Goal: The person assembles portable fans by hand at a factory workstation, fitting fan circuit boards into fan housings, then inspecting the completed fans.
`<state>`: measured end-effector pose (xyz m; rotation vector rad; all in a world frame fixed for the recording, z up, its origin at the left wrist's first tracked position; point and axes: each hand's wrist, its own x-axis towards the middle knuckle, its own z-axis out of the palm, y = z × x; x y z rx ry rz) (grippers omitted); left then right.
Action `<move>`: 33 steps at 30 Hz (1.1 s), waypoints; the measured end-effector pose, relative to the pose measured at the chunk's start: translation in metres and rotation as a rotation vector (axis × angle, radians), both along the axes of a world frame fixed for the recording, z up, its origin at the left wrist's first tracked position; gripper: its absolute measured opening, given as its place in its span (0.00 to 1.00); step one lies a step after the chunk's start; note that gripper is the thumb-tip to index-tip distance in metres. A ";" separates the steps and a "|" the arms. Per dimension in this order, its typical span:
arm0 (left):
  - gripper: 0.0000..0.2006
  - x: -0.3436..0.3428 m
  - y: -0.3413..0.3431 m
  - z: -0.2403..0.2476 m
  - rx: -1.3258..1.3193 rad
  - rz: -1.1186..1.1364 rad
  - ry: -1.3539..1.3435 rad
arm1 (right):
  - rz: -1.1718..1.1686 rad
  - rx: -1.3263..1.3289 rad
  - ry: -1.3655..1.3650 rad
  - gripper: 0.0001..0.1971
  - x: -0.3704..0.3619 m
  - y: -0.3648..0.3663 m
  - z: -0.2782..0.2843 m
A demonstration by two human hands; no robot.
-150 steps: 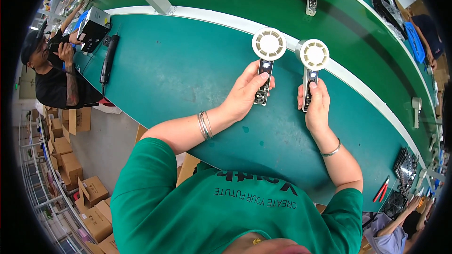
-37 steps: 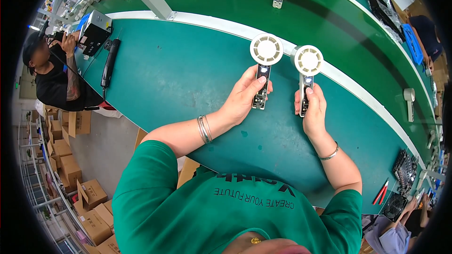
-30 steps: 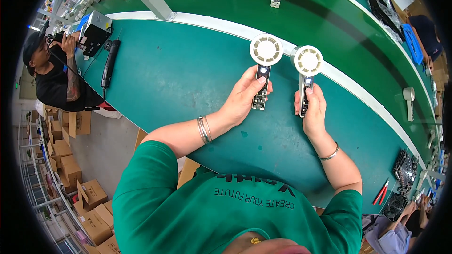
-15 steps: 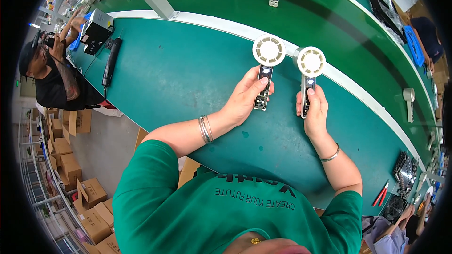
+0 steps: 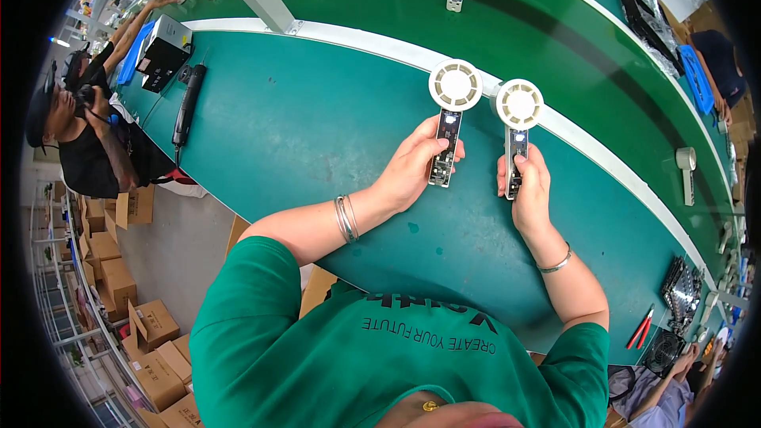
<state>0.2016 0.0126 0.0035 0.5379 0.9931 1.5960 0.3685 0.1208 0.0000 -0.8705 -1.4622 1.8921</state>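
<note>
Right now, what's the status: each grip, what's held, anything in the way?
Left grip closed on pale handheld fan, right grip on second fan. Circuit boards exposed on both. In the way: thumbs, partly covering the boards.

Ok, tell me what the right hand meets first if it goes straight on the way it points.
Beyond the fan-shaped device it holds, the right hand would probably meet the white rail bordering the green worktop first, or pass above it; depth is unclear.
</note>
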 end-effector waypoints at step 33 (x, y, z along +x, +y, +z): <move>0.22 -0.018 -0.017 0.062 0.200 0.141 0.241 | -0.073 -0.011 0.033 0.11 0.003 0.003 0.042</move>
